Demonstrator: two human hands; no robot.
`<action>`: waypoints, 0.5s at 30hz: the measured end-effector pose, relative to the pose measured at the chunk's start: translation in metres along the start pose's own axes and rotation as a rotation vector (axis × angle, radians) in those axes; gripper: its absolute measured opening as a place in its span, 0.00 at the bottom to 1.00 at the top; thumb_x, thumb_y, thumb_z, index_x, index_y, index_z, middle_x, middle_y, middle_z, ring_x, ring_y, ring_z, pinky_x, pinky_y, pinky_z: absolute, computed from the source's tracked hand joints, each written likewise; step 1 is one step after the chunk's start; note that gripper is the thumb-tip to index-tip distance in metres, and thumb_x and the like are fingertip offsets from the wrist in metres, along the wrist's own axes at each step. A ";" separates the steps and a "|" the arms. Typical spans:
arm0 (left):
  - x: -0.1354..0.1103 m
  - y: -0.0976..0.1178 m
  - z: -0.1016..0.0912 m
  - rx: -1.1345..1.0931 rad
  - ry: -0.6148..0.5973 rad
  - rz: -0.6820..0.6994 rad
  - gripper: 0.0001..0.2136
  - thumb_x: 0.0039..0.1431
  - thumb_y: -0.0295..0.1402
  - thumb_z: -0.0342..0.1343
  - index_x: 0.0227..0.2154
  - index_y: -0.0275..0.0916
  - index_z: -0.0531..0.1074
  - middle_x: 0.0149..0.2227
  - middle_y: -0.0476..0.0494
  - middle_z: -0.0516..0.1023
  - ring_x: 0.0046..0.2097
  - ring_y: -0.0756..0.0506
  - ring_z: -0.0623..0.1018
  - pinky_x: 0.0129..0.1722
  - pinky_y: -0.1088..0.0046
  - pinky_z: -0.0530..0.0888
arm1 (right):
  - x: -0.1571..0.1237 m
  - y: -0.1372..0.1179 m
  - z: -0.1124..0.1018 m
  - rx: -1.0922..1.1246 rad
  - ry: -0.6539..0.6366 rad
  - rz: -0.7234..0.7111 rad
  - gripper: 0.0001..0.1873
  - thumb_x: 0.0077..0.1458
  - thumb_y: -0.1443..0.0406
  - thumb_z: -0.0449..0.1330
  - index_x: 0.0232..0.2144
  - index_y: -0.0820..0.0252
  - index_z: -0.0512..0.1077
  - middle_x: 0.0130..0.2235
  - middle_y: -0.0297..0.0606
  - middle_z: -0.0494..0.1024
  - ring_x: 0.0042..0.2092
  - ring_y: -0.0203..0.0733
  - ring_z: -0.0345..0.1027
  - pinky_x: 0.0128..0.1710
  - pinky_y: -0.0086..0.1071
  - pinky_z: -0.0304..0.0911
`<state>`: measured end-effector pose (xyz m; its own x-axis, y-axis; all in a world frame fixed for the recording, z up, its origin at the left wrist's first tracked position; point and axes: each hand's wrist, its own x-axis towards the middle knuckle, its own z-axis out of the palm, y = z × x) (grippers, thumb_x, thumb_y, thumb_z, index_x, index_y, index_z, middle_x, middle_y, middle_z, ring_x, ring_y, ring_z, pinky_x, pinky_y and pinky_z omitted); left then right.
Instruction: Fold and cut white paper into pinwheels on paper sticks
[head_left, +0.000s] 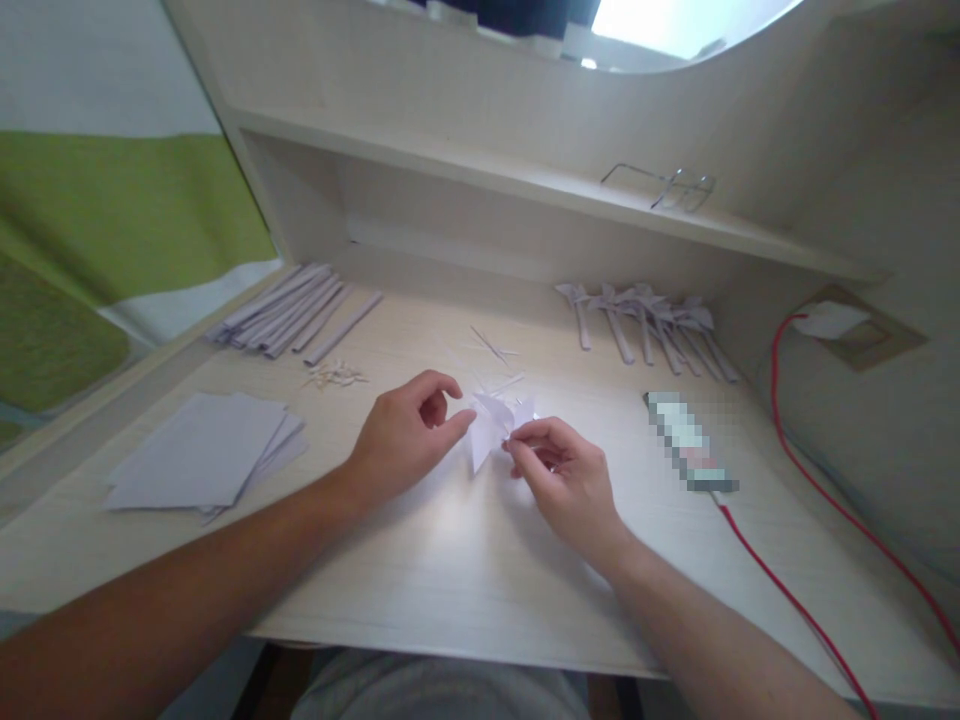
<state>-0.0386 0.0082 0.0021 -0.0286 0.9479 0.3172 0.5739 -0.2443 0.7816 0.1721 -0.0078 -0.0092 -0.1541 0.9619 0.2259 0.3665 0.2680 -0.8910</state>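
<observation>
A small folded white paper pinwheel lies at the middle of the pale wooden desk. My left hand pinches its left flap between thumb and forefinger. My right hand pinches the paper's right side with curled fingers. Both hands rest low on the desk surface, with the paper between them.
A stack of white sheets lies at the left. Rolled paper sticks lie at the back left, with small pins beside them. Finished pinwheels on sticks lie at the back right. A phone with a red cable is on the right. Glasses sit on the shelf.
</observation>
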 end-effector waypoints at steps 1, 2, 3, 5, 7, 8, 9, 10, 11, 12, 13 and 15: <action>0.001 -0.001 0.000 0.008 -0.023 -0.023 0.11 0.56 0.39 0.63 0.39 0.41 0.74 0.25 0.54 0.72 0.27 0.49 0.71 0.30 0.73 0.66 | 0.000 0.000 0.000 0.023 0.007 0.002 0.03 0.59 0.64 0.63 0.35 0.58 0.76 0.33 0.37 0.80 0.30 0.40 0.75 0.31 0.32 0.70; 0.001 -0.002 0.001 0.007 -0.050 -0.047 0.12 0.56 0.40 0.62 0.41 0.41 0.74 0.25 0.54 0.72 0.27 0.49 0.72 0.29 0.73 0.66 | 0.000 0.001 0.000 0.045 0.011 0.005 0.03 0.60 0.64 0.63 0.35 0.58 0.76 0.32 0.36 0.80 0.30 0.39 0.75 0.31 0.32 0.70; 0.002 -0.003 0.002 -0.005 -0.076 -0.070 0.13 0.57 0.41 0.62 0.42 0.41 0.75 0.24 0.54 0.72 0.27 0.49 0.72 0.28 0.73 0.66 | 0.000 0.001 0.001 0.063 0.012 0.007 0.03 0.60 0.64 0.63 0.35 0.58 0.75 0.32 0.36 0.80 0.29 0.39 0.75 0.30 0.31 0.70; 0.002 -0.004 0.004 -0.045 -0.130 -0.097 0.13 0.58 0.40 0.60 0.42 0.40 0.77 0.22 0.55 0.70 0.25 0.49 0.70 0.26 0.74 0.64 | -0.001 0.001 0.003 0.077 0.007 0.006 0.03 0.60 0.64 0.63 0.35 0.57 0.76 0.32 0.36 0.80 0.29 0.39 0.75 0.30 0.31 0.69; 0.000 -0.003 0.006 -0.076 -0.152 -0.084 0.09 0.58 0.36 0.58 0.38 0.39 0.80 0.20 0.55 0.68 0.23 0.50 0.68 0.24 0.75 0.62 | -0.003 0.001 0.004 0.073 0.003 -0.004 0.03 0.60 0.64 0.63 0.35 0.57 0.76 0.33 0.36 0.80 0.29 0.39 0.75 0.30 0.31 0.69; -0.001 -0.003 0.006 -0.080 -0.144 -0.063 0.09 0.59 0.34 0.57 0.37 0.39 0.80 0.20 0.55 0.68 0.23 0.50 0.68 0.24 0.75 0.62 | -0.003 0.001 0.004 0.069 0.003 -0.008 0.03 0.59 0.64 0.63 0.34 0.57 0.77 0.33 0.36 0.80 0.30 0.39 0.75 0.31 0.31 0.69; -0.002 -0.003 0.006 -0.074 -0.127 -0.037 0.08 0.58 0.33 0.57 0.36 0.40 0.81 0.20 0.55 0.68 0.23 0.51 0.68 0.24 0.76 0.62 | -0.003 0.000 0.005 0.066 0.001 -0.009 0.03 0.59 0.65 0.63 0.34 0.57 0.77 0.32 0.36 0.80 0.30 0.39 0.75 0.31 0.31 0.69; -0.003 -0.004 0.006 -0.064 -0.108 -0.010 0.08 0.58 0.31 0.57 0.36 0.40 0.81 0.20 0.55 0.69 0.23 0.51 0.68 0.25 0.76 0.62 | -0.003 0.000 0.005 0.064 -0.002 -0.005 0.03 0.59 0.65 0.63 0.34 0.57 0.77 0.32 0.35 0.80 0.29 0.39 0.75 0.31 0.31 0.69; -0.004 -0.004 0.006 -0.054 -0.092 0.015 0.08 0.58 0.30 0.57 0.36 0.41 0.81 0.20 0.55 0.70 0.23 0.51 0.69 0.25 0.76 0.63 | -0.003 -0.001 0.004 0.064 -0.007 0.001 0.03 0.59 0.65 0.63 0.34 0.58 0.77 0.31 0.35 0.80 0.29 0.39 0.75 0.31 0.31 0.69; -0.006 -0.005 0.007 -0.048 -0.085 0.034 0.09 0.58 0.30 0.57 0.37 0.41 0.81 0.20 0.54 0.72 0.24 0.51 0.70 0.25 0.76 0.64 | -0.003 -0.002 0.004 0.065 -0.015 0.008 0.02 0.58 0.65 0.64 0.34 0.58 0.77 0.30 0.35 0.80 0.29 0.39 0.75 0.31 0.31 0.69; -0.006 -0.006 0.007 -0.050 -0.088 0.048 0.09 0.58 0.29 0.57 0.37 0.41 0.82 0.22 0.53 0.74 0.24 0.51 0.71 0.26 0.76 0.65 | -0.003 -0.002 0.004 0.067 -0.025 0.015 0.03 0.58 0.65 0.64 0.34 0.58 0.76 0.29 0.34 0.79 0.29 0.39 0.75 0.30 0.31 0.68; -0.008 -0.006 0.008 -0.066 -0.105 0.065 0.10 0.59 0.28 0.56 0.38 0.42 0.82 0.26 0.51 0.80 0.26 0.51 0.74 0.28 0.76 0.68 | -0.003 -0.003 0.004 0.070 -0.045 0.020 0.03 0.58 0.65 0.64 0.35 0.58 0.76 0.29 0.34 0.79 0.28 0.39 0.75 0.29 0.31 0.68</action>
<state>-0.0355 0.0039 -0.0094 0.0949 0.9449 0.3134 0.5167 -0.3158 0.7957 0.1681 -0.0116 -0.0087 -0.1889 0.9632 0.1910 0.3049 0.2424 -0.9210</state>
